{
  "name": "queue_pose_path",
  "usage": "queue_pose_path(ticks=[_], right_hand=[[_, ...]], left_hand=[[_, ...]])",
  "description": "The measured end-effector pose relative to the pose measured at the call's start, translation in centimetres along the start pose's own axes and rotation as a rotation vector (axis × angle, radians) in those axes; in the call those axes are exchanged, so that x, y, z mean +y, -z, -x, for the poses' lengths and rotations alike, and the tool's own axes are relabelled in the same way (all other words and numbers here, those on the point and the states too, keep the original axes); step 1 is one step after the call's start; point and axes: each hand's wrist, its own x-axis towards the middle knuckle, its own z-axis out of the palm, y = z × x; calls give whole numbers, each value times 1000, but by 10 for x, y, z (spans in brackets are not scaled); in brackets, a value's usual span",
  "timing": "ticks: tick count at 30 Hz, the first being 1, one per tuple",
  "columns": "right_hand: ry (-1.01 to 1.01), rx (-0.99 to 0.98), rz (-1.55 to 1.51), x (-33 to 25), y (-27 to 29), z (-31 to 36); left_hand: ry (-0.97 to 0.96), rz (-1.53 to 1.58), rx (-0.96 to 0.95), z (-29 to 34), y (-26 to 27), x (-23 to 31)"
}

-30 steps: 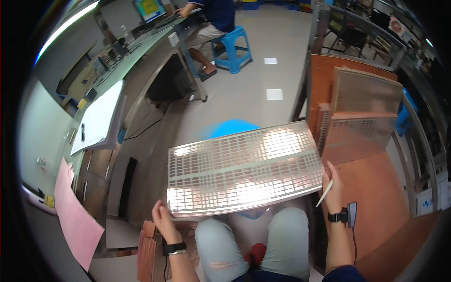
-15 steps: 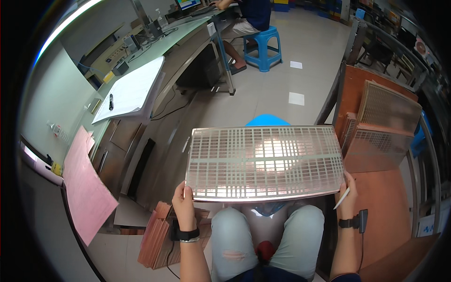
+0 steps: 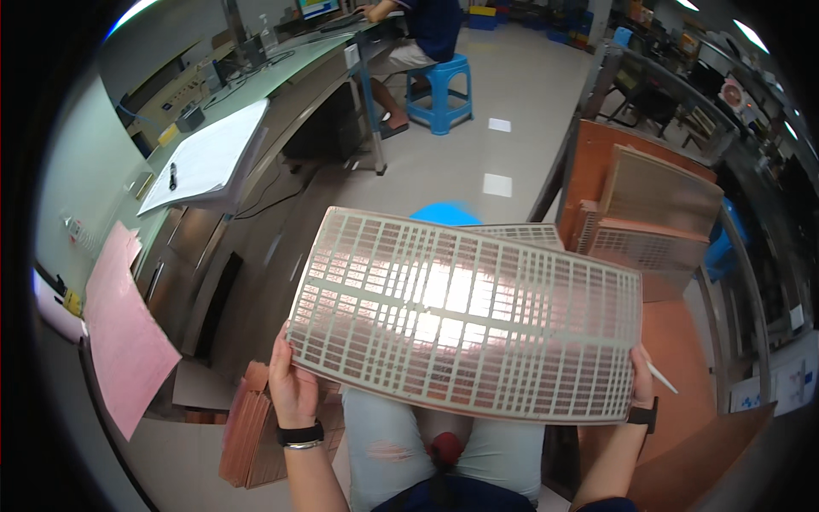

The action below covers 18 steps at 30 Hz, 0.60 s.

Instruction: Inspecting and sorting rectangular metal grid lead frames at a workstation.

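Head | left fingers (image 3: 281, 348) clamp panel (image 3: 529, 363) edge | right fingers (image 3: 640, 375), partly hidden, seemingly likewise | open floor (image 3: 439, 175) beyond

Room light moderate, mixed. 1 tube lamp (image 3: 134, 11) glows at the upper-left rim; further lamps (image 3: 751, 36) lit upper right. Strong specular glare on the gridded panel (image 3: 546, 341) bleaches the pattern near its centre. Deep shadow beneath the desk (image 3: 243, 96). Blue shape (image 3: 439, 212) past the panel's top edge smeared. Fisheye curvature marked; corners black; far background soft.
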Motion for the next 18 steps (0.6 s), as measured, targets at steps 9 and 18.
queue_pose_path(ticks=[9,18], right_hand=[[23,72,-407,31,-88,27],[-206,-246,-464,58,-99,41]], left_hand=[[114,296,-106,43,-98,-63],[223,99,-109,65,-97,-63]])
